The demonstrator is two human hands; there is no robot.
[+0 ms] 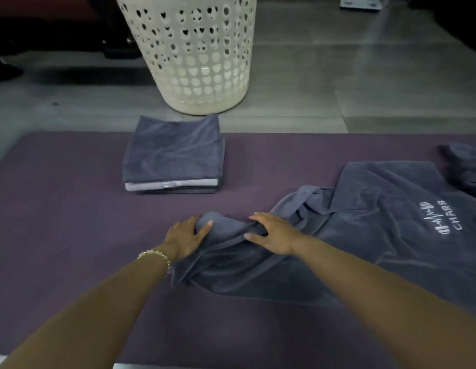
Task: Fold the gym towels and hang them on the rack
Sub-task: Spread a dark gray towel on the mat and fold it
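Observation:
A grey-blue gym towel (377, 235) with a white embroidered logo lies partly spread and rumpled on the purple mat (72, 222). My left hand (187, 239) grips the towel's bunched left corner, thumb over the cloth. My right hand (271, 234) lies on the crumpled fold just to the right, fingers curled into the fabric. A neat stack of folded grey-blue towels (174, 155) sits on the mat's far edge, beyond my hands. No rack is in view.
A white perforated laundry basket (197, 54) stands on the grey tiled floor just behind the folded stack. Another grey-blue cloth (465, 166) lies at the mat's right edge. Dark furniture runs along the far left.

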